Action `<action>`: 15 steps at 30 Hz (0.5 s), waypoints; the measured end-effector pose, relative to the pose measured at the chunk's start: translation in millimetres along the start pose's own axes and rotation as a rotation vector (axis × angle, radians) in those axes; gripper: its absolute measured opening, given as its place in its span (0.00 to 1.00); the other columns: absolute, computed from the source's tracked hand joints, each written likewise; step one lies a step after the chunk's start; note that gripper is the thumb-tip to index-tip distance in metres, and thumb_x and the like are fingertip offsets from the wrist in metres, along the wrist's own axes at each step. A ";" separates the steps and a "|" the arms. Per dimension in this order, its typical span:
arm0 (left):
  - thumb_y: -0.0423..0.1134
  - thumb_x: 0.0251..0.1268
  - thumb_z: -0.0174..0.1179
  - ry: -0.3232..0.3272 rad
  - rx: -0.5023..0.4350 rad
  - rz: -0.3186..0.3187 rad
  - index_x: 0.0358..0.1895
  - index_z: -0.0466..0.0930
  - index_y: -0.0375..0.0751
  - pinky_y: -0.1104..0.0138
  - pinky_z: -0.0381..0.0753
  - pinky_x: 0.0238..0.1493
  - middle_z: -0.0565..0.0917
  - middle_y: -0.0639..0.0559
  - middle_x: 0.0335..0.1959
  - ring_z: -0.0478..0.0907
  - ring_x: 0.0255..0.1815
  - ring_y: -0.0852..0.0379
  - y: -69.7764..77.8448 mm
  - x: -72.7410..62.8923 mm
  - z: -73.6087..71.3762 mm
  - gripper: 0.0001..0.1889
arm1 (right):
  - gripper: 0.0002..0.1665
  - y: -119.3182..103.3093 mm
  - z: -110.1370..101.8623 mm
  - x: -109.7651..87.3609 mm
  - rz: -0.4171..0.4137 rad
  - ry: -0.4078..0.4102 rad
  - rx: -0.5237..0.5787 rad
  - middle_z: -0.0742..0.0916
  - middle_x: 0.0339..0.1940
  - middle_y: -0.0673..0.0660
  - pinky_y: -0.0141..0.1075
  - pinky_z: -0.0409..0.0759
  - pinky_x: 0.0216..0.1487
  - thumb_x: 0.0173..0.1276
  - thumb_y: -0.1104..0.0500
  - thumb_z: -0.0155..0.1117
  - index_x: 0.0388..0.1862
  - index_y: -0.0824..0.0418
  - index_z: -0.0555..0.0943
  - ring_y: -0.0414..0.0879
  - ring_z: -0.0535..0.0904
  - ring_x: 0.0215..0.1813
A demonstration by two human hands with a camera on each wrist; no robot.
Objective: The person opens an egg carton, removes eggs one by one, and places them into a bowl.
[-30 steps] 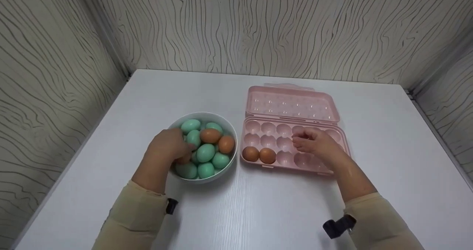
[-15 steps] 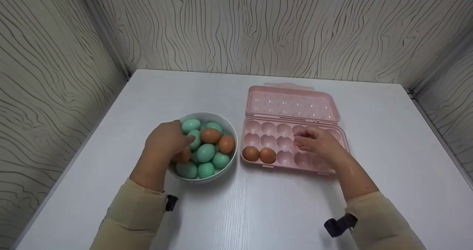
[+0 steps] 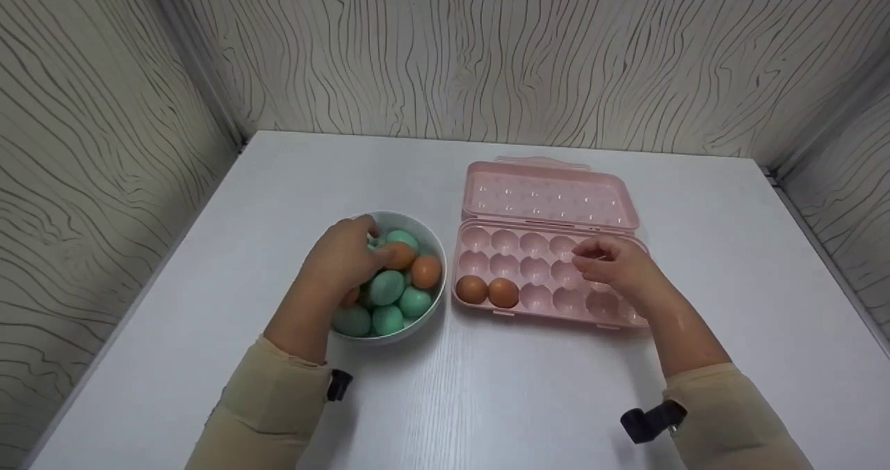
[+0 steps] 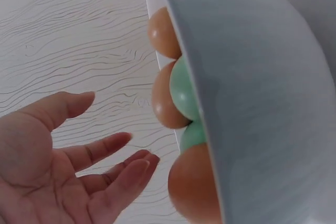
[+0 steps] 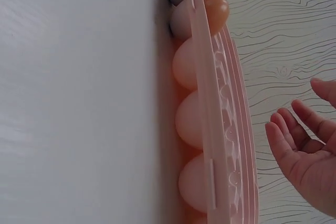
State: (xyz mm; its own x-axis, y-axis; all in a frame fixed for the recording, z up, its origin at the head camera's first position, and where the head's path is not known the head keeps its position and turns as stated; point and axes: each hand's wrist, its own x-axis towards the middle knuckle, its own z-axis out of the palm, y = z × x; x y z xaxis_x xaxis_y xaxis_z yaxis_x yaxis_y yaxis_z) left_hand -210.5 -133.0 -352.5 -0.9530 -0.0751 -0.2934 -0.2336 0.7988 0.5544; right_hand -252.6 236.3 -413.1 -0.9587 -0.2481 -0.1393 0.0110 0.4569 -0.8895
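Note:
A white bowl (image 3: 432,310) holds green eggs (image 3: 388,320) and brown eggs (image 3: 425,271). My left hand (image 3: 342,256) hovers over its left side, hiding some eggs. In the left wrist view, the fingers (image 4: 118,184) are spread and apart from the eggs, with nothing held. Right of the bowl lies a pink egg carton (image 3: 535,296), lid raised back. Two brown eggs (image 3: 488,291) sit side by side in its front row, at the left end. Above the carton's right part, my right hand (image 3: 621,273) is loosely bent, holding nothing; it covers some cups.
Both stand on a white table (image 3: 431,400), the bowl close to the carton's left edge. The carton's lid (image 3: 549,195) leans toward the back. Wood-patterned panels (image 3: 473,53) enclose the table at the back and sides.
My left hand has moved right and slightly farther back over the bowl, off the eggs at its left edge. The right hand has shifted a little to the right above the carton.

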 end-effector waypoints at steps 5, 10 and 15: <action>0.54 0.58 0.57 0.070 0.072 0.060 0.54 0.71 0.46 0.57 0.73 0.46 0.75 0.52 0.48 0.70 0.43 0.52 7.0 0.1 7.9 0.24 | 0.20 7.0 -11.3 -3.1 0.036 0.062 -0.114 0.79 0.40 0.57 0.30 0.77 0.40 0.61 0.57 0.62 0.49 0.68 0.75 0.44 0.75 0.40; 0.44 0.57 0.57 0.098 0.076 0.171 0.52 0.73 0.42 0.61 0.72 0.41 0.74 0.49 0.44 0.70 0.39 0.52 13.5 0.3 14.7 0.20 | 0.20 13.9 -22.9 -7.2 0.123 0.128 -0.255 0.79 0.44 0.60 0.33 0.76 0.42 0.63 0.55 0.61 0.49 0.67 0.74 0.49 0.74 0.43; 0.44 0.56 0.62 0.047 0.022 0.194 0.52 0.73 0.46 0.62 0.73 0.41 0.74 0.51 0.40 0.71 0.39 0.54 21.3 -0.4 23.0 0.20 | 0.19 23.9 -34.1 -11.3 0.165 0.209 -0.374 0.79 0.45 0.65 0.39 0.74 0.44 0.63 0.57 0.60 0.49 0.67 0.74 0.55 0.73 0.46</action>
State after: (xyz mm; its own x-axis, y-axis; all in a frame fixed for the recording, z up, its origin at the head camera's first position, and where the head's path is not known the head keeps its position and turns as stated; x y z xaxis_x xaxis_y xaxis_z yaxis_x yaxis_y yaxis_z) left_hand -210.7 -102.2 -358.4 -0.9878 0.0540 -0.1459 -0.0411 0.8138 0.5797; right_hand -251.2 279.1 -417.9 -0.9899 0.0143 -0.1408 0.1019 0.7625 -0.6390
